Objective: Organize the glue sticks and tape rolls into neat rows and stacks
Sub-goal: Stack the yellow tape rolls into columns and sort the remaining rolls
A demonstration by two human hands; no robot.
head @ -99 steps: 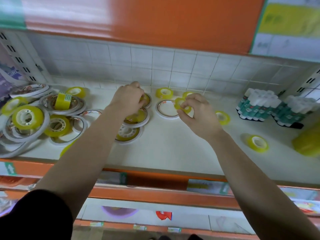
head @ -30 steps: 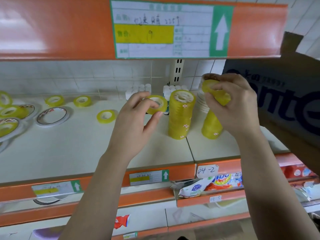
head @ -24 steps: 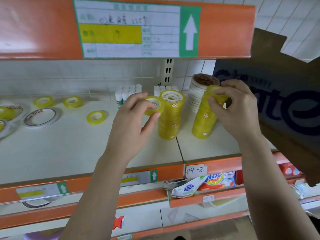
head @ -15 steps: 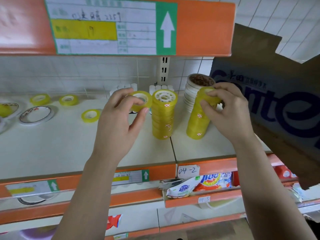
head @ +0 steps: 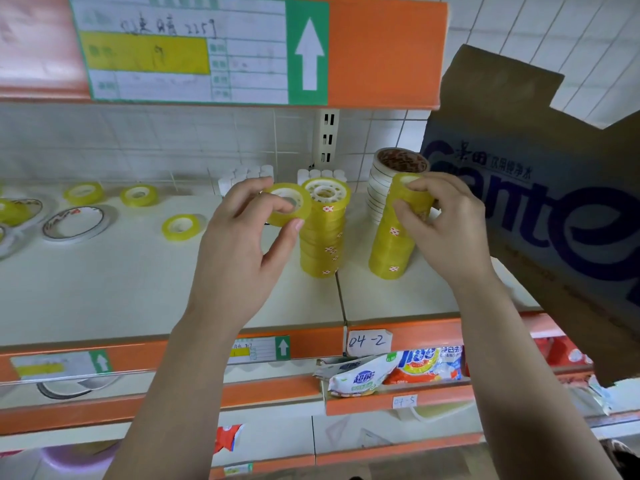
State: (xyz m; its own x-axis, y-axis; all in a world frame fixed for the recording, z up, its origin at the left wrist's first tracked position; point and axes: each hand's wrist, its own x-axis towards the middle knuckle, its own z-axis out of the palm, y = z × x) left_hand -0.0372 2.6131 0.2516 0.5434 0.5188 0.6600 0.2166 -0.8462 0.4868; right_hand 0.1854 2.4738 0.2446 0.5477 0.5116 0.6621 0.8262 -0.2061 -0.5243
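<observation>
My left hand (head: 239,247) pinches a small yellow tape roll (head: 289,207) in the air, just left of the top of a stack of yellow tape rolls (head: 323,233). My right hand (head: 446,226) grips the top roll (head: 408,194) of a second yellow stack (head: 389,251) that leans a little. A stack of white flat tape rolls (head: 382,181) stands behind it. White-capped glue sticks (head: 249,174) stand at the back wall. Loose yellow rolls (head: 180,226) and a flat white tape ring (head: 74,221) lie to the left on the shelf (head: 104,282).
A brown cardboard box (head: 540,202) with blue print stands at the right end of the shelf. An orange shelf edge with a price label (head: 194,50) hangs overhead. Packets (head: 398,368) lie on the lower shelf.
Since 3.3 s ago my view and both hands shifted right from the loose rolls to the stacks. In the last second my right hand lowered its roll onto the right stack; my left hand rose slightly.
</observation>
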